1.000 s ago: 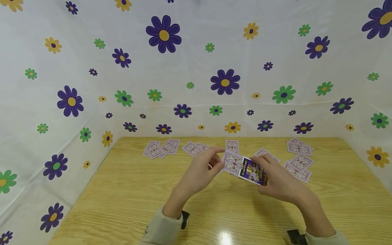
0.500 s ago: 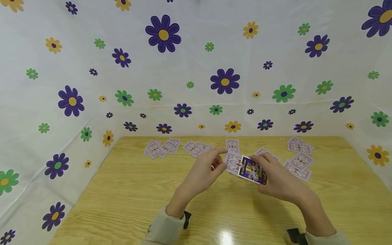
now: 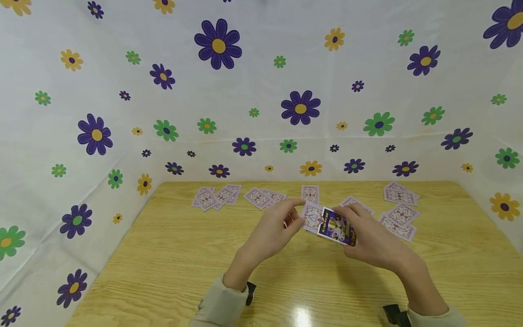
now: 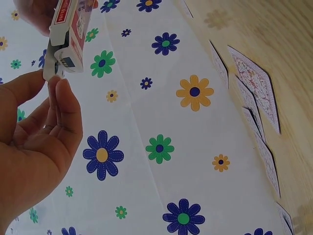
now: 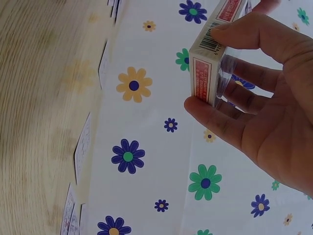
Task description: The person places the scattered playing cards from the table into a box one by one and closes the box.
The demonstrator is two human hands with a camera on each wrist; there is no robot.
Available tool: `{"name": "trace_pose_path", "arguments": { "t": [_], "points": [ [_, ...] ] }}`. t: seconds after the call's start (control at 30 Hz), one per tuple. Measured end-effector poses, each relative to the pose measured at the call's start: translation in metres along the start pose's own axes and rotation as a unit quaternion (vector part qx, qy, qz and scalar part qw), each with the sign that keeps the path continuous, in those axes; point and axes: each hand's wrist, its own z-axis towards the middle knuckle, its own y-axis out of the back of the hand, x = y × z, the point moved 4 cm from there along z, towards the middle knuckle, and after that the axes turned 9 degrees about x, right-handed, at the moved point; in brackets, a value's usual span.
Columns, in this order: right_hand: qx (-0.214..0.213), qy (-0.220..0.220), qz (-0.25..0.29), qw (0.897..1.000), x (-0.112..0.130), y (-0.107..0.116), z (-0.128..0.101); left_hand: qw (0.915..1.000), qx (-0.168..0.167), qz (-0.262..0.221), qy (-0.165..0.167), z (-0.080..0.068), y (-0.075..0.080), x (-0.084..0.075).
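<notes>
My right hand (image 3: 373,236) grips a card box (image 3: 338,228) above the table, thumb on one side and fingers on the other. A purple printed face shows in the head view; a barcode and a red label are on the box (image 5: 204,73) in the right wrist view. Playing cards (image 3: 313,217) with lilac patterned backs stick out of its left end. How many they are I cannot tell. My left hand (image 3: 267,229) pinches these cards near their outer edge with its thumb and index finger. In the left wrist view the left fingertips (image 4: 56,81) meet the box's open end.
Several playing cards lie back-up along the far part of the wooden table (image 3: 184,259): overlapping groups at the left (image 3: 206,199), a pair left of centre (image 3: 258,199), one behind my hands (image 3: 310,193), more at the right (image 3: 400,195). A flowered cloth (image 3: 261,81) hangs behind.
The cards sticking out of the box have slid a little further in, to the right. My left hand has moved slightly right with them; the right hand and box have barely moved.
</notes>
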Motion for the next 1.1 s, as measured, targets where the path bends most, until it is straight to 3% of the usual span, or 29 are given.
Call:
{"name": "trace_pose_path", "arguments": {
  "t": [0.73,1.1],
  "points": [
    [0.0,0.001,0.001,1.0,-0.001,0.002,-0.001,0.9987,-0.003,0.044,-0.024,-0.001,-0.007,-0.005],
    [0.002,0.001,0.005,1.0,-0.002,0.002,-0.001,0.9978,0.027,0.059,-0.013,-0.001,-0.011,-0.007]
  ]
}}
